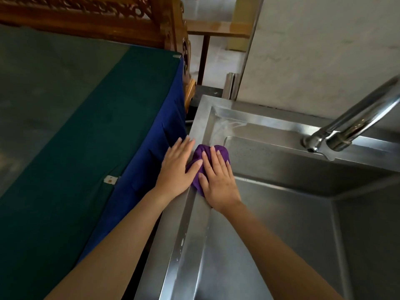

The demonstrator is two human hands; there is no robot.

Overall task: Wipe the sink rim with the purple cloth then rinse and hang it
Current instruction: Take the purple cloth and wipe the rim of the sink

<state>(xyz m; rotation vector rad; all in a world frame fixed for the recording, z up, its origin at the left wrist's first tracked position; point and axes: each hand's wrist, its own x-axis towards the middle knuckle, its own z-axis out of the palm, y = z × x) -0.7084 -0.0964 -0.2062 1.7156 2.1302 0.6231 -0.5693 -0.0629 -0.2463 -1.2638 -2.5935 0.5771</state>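
Note:
A bunched purple cloth (200, 154) lies on the left rim (184, 230) of a stainless steel sink. My right hand (218, 180) presses flat on top of the cloth, fingers spread. My left hand (177, 167) rests on the outer edge of the rim beside it, its thumb touching the cloth's left side. Most of the cloth is hidden under my right hand. Wet streaks show on the rim's far left corner.
A chrome tap (350, 124) reaches over the basin (303, 224) from the back right. A green-topped table with a blue skirt (138, 169) stands close against the sink's left side. Carved wooden furniture (129, 20) is behind it. A grey wall rises behind the sink.

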